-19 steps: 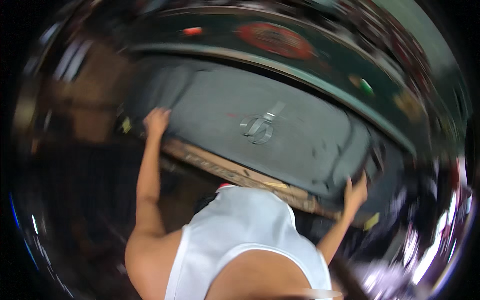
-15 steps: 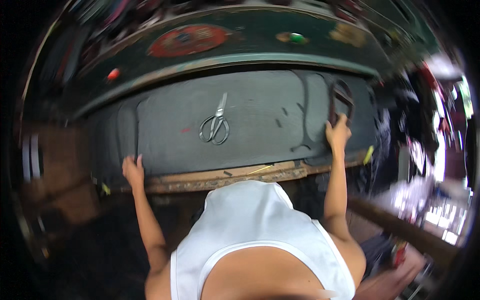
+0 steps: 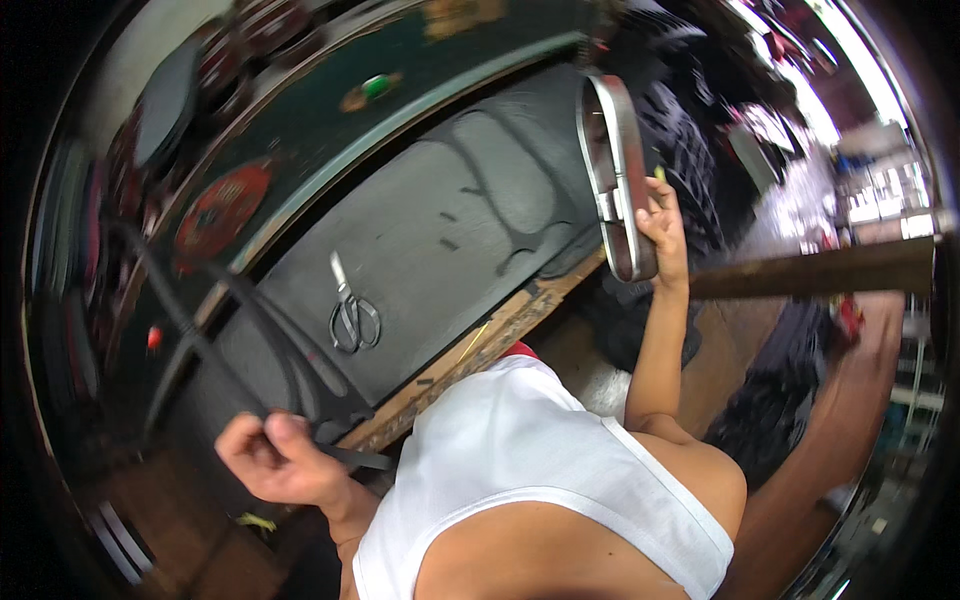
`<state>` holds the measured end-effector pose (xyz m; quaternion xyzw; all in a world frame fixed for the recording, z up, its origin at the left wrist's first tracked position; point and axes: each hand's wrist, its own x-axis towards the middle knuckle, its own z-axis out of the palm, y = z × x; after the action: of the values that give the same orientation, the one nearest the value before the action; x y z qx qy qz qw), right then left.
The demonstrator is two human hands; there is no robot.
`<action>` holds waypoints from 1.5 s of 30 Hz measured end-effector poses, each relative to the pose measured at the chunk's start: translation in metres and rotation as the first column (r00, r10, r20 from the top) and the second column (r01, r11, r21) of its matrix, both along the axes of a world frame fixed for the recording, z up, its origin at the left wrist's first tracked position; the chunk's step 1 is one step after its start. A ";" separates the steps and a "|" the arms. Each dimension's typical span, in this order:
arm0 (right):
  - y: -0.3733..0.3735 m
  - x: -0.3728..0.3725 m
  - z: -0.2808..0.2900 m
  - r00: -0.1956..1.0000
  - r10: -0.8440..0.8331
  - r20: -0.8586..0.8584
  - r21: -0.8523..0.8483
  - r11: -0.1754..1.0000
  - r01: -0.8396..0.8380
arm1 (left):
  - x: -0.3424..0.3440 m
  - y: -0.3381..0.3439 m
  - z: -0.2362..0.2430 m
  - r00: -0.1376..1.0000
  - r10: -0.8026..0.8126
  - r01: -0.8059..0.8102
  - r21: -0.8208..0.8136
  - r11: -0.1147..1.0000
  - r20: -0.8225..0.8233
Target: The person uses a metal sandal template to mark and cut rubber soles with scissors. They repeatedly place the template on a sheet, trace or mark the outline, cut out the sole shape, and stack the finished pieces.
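Observation:
My right hand [image 3: 660,225] grips the side of a long rounded metal frame [image 3: 620,180], dark red-brown with a shiny rim and crosspieces inside, much like a cutting die. It is raised at the right end of the table. At the lower left, my left hand [image 3: 285,460] is closed around dark, flexible rubber-like strips [image 3: 190,325], which trail up and leftward, blurred by motion. Between the hands, black-handled scissors [image 3: 352,318] lie on the dark grey sheet [image 3: 405,240]. Cut-out outlines and loose strips [image 3: 485,190] show at its right part.
A green board [image 3: 320,130] with a red oval patch rises along the table's far side. The worn wooden edge [image 3: 480,345] runs close to my body. Dark scraps [image 3: 690,110] are heaped beyond the right end, and a wooden beam [image 3: 820,270] stretches to the right.
The view has swung to the right. My right hand has lifted the metal frame off the sheet and tilted it. My left hand has pulled dark strips up from the sheet's left end.

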<state>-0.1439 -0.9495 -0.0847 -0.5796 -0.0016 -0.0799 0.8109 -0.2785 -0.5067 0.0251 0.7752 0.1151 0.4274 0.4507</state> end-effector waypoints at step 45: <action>-0.109 -0.274 -0.145 0.662 -0.601 -0.447 -0.010 0.744 0.669 | 0.451 -0.582 -0.081 -0.405 -0.857 0.843 -0.493 -0.214 -0.320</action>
<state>-0.4183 -1.0586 -0.2299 -0.4814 0.3828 -0.2308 0.7539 0.1725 -1.0884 -0.0561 0.6396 -0.3975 -0.3586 0.5516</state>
